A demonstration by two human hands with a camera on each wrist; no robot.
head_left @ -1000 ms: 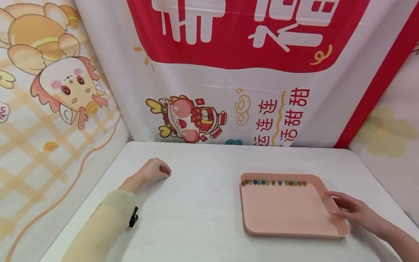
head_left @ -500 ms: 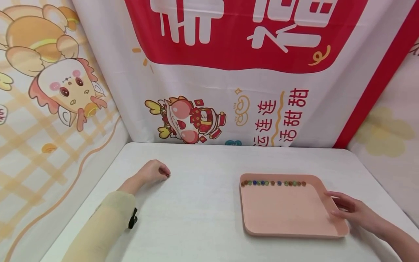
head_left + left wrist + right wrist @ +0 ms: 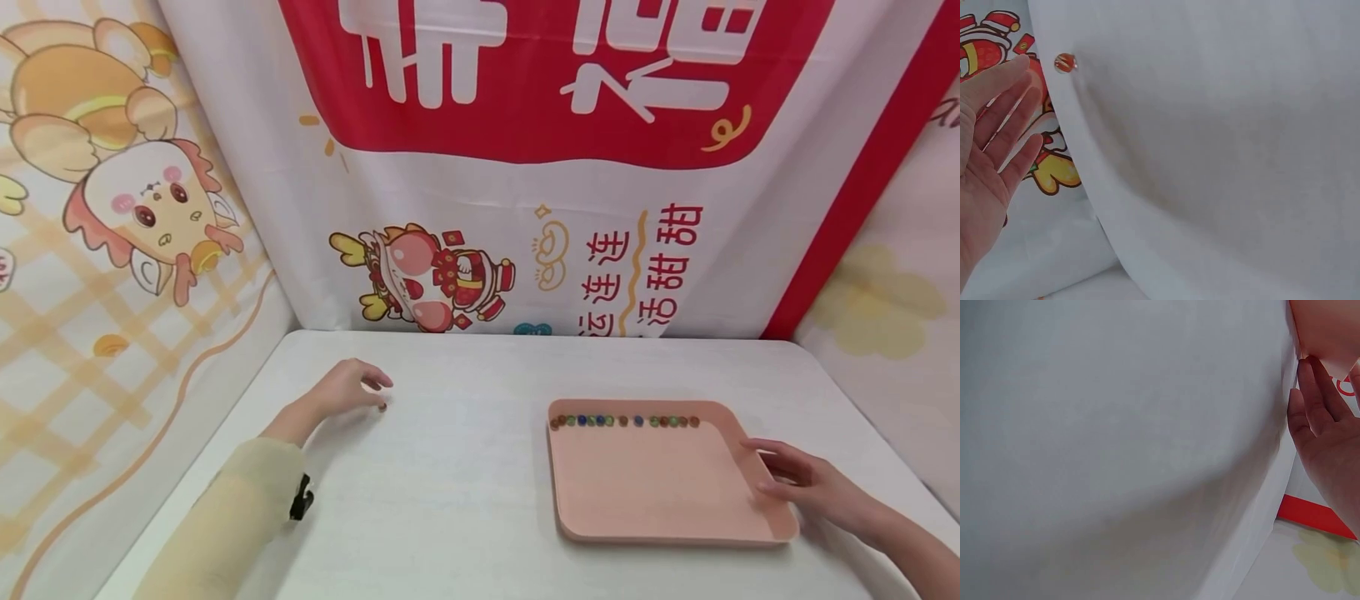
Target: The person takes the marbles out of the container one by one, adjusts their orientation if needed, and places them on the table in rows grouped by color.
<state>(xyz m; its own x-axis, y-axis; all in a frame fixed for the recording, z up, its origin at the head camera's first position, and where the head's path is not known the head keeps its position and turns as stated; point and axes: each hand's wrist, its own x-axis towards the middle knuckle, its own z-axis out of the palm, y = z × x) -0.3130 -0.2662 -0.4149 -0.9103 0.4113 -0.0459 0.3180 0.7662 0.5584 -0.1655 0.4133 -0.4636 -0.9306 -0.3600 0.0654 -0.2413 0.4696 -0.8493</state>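
In the head view my left hand (image 3: 347,390) hovers at the left of the white table, its thumb and fingers apart. Just by the thumb a small glass marble (image 3: 1065,62) lies on the table. Seen from the left wrist, it is clear with an orange-red swirl, and the loosely extended fingers stand away from it. My right hand (image 3: 813,492) holds the right wall of a shallow pink tray (image 3: 660,492), with digits over the rim and other fingers against its outside. Several marbles (image 3: 600,421), brown, green and blue, sit in a row along the tray's far wall.
The white table (image 3: 450,500) meets a red and white printed cloth (image 3: 450,192) at its back edge. Another printed cloth (image 3: 112,275) with cartoon figures stands on the left side. A black clip-like piece (image 3: 302,498) hangs at the left sleeve.
My left hand has let go of the marble; the thumb and fingers have parted and the marble rests on the table. The right hand and tray keep their places.
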